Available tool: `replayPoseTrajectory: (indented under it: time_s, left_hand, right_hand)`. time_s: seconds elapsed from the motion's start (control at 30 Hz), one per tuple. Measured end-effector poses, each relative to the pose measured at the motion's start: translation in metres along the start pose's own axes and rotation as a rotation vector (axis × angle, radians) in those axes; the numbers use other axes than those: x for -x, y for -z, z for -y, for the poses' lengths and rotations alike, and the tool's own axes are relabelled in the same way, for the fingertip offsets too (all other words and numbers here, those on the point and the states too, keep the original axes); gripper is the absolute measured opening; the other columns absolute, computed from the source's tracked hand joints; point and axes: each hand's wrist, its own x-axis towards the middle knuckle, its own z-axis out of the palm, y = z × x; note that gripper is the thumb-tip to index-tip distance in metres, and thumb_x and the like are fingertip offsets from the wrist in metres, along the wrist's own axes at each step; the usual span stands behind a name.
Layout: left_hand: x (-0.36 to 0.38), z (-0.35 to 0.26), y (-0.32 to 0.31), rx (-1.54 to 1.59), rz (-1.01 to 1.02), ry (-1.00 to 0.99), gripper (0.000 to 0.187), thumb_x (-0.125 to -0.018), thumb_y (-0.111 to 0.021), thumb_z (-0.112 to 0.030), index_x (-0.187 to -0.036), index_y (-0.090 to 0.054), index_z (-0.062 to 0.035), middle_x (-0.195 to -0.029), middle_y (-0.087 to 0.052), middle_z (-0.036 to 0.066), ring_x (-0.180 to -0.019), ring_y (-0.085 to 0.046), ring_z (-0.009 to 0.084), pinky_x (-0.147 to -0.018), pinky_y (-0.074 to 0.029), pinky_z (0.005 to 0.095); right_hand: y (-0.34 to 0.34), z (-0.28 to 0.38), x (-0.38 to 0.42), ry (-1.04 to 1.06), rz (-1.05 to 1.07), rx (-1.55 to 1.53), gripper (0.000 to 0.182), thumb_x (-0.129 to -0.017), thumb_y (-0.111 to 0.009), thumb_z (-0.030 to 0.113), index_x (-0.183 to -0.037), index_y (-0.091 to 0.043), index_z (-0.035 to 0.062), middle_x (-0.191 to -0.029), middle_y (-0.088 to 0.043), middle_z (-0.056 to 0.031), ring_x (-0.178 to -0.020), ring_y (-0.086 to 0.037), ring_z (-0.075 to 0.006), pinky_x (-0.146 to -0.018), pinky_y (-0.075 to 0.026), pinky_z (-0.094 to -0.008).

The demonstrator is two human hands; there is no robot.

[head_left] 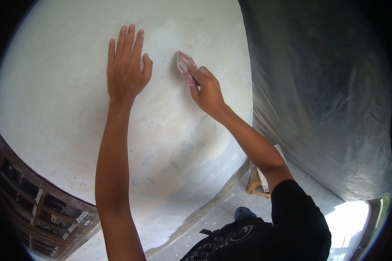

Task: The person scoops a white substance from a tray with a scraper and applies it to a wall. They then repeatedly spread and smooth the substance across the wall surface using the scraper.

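My left hand point(126, 71) lies flat against the pale wall point(65, 100), its fingers stretched upward and nothing in it. To its right, my right hand point(204, 89) grips a reddish, white-smeared scraper point(186, 68) between thumb and fingers. The scraper is at the wall surface, tilted, with its upper end pointing up and left. Around it the wall shows smoothed white patches and faint grey marks. Lower down, the surface turns greyer.
Plastic sheeting point(318, 95) hangs along the right. A dark wooden lattice frame point(43, 209) is at the lower left. Below my right arm stands a tan stool point(253, 185) on the speckled grey floor point(224, 213). A blue object point(244, 212) shows near the black shirt.
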Motion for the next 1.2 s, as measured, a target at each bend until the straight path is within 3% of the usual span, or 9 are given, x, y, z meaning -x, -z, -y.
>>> replayPoseTrajectory:
  time_s: [0.13, 0.37, 0.43, 0.57, 0.67, 0.7, 0.87, 1.03, 1.2]
  left_hand:
    - [0.001, 0.000, 0.001, -0.016, 0.016, -0.003, 0.053, -0.092, -0.054, -0.016, -0.144, -0.054, -0.0078, -0.155, -0.046, 0.010, -0.148, -0.036, 0.0254, -0.121, -0.027, 0.0502]
    - [-0.001, -0.001, 0.001, -0.079, 0.004, -0.013, 0.051, -0.090, -0.056, -0.020, -0.140, -0.059, -0.0081, -0.152, -0.050, 0.011, -0.146, -0.040, 0.0247, -0.121, -0.029, 0.0469]
    - [-0.002, -0.002, 0.002, -0.082, -0.001, -0.009, 0.051, -0.090, -0.056, -0.020, -0.140, -0.059, -0.0082, -0.151, -0.050, 0.011, -0.146, -0.040, 0.0245, -0.121, -0.028, 0.0470]
    - [-0.001, -0.001, 0.001, -0.102, 0.015, -0.011, 0.052, -0.091, -0.056, -0.022, -0.141, -0.058, -0.0089, -0.152, -0.050, 0.010, -0.146, -0.039, 0.0237, -0.122, -0.028, 0.0467]
    - [-0.001, -0.001, 0.001, -0.117, 0.025, -0.012, 0.052, -0.091, -0.056, -0.023, -0.141, -0.057, -0.0097, -0.152, -0.050, 0.010, -0.146, -0.039, 0.0233, -0.122, -0.027, 0.0470]
    - [0.000, -0.002, 0.001, -0.126, 0.028, -0.010, 0.052, -0.091, -0.055, -0.023, -0.141, -0.057, -0.0100, -0.152, -0.050, 0.010, -0.146, -0.039, 0.0231, -0.122, -0.027, 0.0474]
    - [-0.001, -0.003, 0.003, -0.135, 0.030, -0.004, 0.052, -0.091, -0.056, -0.023, -0.141, -0.058, -0.0102, -0.152, -0.051, 0.009, -0.146, -0.039, 0.0227, -0.122, -0.026, 0.0489]
    - [-0.001, -0.003, 0.001, -0.140, 0.023, -0.007, 0.051, -0.090, -0.056, -0.022, -0.140, -0.059, -0.0099, -0.151, -0.051, 0.009, -0.146, -0.040, 0.0223, -0.122, -0.026, 0.0493]
    - [-0.002, -0.003, 0.000, -0.159, 0.026, -0.009, 0.051, -0.090, -0.056, -0.022, -0.139, -0.059, -0.0099, -0.151, -0.051, 0.009, -0.146, -0.040, 0.0224, -0.122, -0.026, 0.0499]
  right_hand:
    - [0.017, 0.003, -0.048, -0.044, -0.116, -0.041, 0.054, -0.078, -0.062, -0.009, -0.131, -0.062, -0.0041, -0.081, -0.050, -0.0139, -0.069, -0.052, -0.0233, -0.064, -0.046, -0.0314]
    - [-0.007, -0.032, -0.063, 0.055, -0.071, 0.304, 0.058, -0.075, -0.065, -0.010, -0.133, -0.058, -0.0052, -0.099, -0.061, -0.0184, -0.091, -0.060, -0.0327, -0.078, -0.054, -0.0420]
    - [-0.012, -0.019, -0.028, 0.108, -0.079, 0.244, 0.057, -0.078, -0.063, -0.009, -0.135, -0.058, -0.0020, -0.090, -0.059, -0.0158, -0.074, -0.058, -0.0313, -0.069, -0.052, -0.0387]
    - [0.010, 0.011, -0.013, -0.002, 0.044, -0.046, 0.057, -0.078, -0.061, -0.010, -0.134, -0.060, -0.0026, -0.083, -0.053, -0.0134, -0.069, -0.055, -0.0259, -0.064, -0.049, -0.0325]
    - [0.026, 0.010, -0.051, -0.085, -0.101, -0.095, 0.053, -0.078, -0.058, -0.009, -0.130, -0.064, -0.0044, -0.078, -0.050, -0.0117, -0.064, -0.049, -0.0180, -0.061, -0.045, -0.0310]
    - [0.031, 0.007, -0.064, -0.128, -0.069, -0.001, 0.055, -0.078, -0.062, -0.007, -0.133, -0.058, -0.0068, -0.087, -0.055, -0.0189, -0.077, -0.060, -0.0314, -0.071, -0.051, -0.0388]
    - [0.009, -0.046, -0.086, 0.096, -0.116, 0.346, 0.055, -0.080, -0.064, -0.006, -0.135, -0.056, -0.0048, -0.093, -0.061, -0.0189, -0.082, -0.060, -0.0339, -0.074, -0.052, -0.0421]
    - [-0.003, -0.028, -0.014, 0.086, 0.008, 0.233, 0.061, -0.078, -0.065, -0.009, -0.137, -0.053, -0.0048, -0.105, -0.063, -0.0193, -0.084, -0.061, -0.0337, -0.076, -0.055, -0.0419]
    - [0.019, -0.016, -0.031, -0.043, -0.081, 0.059, 0.055, -0.078, -0.061, -0.010, -0.132, -0.058, -0.0087, -0.084, -0.053, -0.0160, -0.071, -0.057, -0.0274, -0.067, -0.050, -0.0348]
